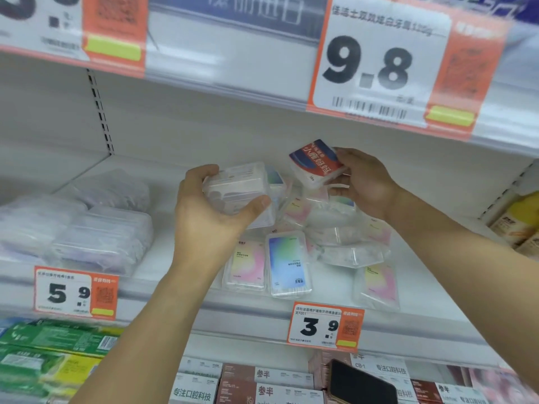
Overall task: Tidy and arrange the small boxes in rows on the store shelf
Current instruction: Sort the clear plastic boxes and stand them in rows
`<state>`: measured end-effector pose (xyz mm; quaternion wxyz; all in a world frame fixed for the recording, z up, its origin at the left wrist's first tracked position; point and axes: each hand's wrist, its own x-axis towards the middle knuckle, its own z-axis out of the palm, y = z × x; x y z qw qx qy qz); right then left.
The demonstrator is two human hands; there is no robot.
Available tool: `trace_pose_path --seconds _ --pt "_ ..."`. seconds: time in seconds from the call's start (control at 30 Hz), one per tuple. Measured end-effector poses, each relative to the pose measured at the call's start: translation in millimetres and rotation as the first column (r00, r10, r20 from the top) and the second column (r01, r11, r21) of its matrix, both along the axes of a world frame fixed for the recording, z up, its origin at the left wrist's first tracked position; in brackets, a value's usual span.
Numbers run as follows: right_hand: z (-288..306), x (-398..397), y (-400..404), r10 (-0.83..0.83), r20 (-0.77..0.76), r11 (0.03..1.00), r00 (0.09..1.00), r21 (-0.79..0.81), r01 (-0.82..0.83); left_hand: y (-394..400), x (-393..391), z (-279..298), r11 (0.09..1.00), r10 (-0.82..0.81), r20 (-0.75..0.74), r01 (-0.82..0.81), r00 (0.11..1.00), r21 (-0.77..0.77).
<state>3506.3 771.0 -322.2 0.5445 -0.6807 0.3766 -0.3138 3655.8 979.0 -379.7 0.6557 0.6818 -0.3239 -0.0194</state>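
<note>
My left hand (210, 217) grips a clear plastic box (237, 191), possibly a small stack, lifted above the white shelf (186, 290). My right hand (364, 185) holds a red and blue labelled box (316, 161), tilted, above the back of a loose pile. Under both hands several small clear boxes lie jumbled: one with a blue-green label (287, 262), one with a pink-yellow label (248, 265) beside it, another pink-yellow one (377, 282) at the front right, and a clear one lying on its side (353, 253).
Larger clear packs (96, 240) sit at the shelf's left. Price tags 5.9 (75, 291) and 3.9 (325, 326) hang on the shelf edge, and a 9.8 tag (379, 68) on the shelf above. Yellow boxes (522, 223) stand far right. A black phone (361, 383) rests on boxes below.
</note>
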Motion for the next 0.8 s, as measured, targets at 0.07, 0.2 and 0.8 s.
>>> trace_pose_path --seconds 0.07,0.2,0.8 --pt "5.7 -8.3 13.1 0.03 0.007 1.0 1.0 0.003 -0.03 1.7 3.0 1.5 1.0 0.008 0.056 -0.008 0.998 0.013" --pt "6.0 -20.3 36.1 0.158 0.048 0.985 0.986 0.068 -0.161 10.3 21.7 3.7 0.997 0.02 0.231 -0.038 0.973 0.073" --pt "-1.4 6.1 61.6 0.234 -0.041 0.972 0.971 0.007 -0.234 41.2 99.4 -0.8 0.854 0.102 0.408 -0.29 0.907 0.432"
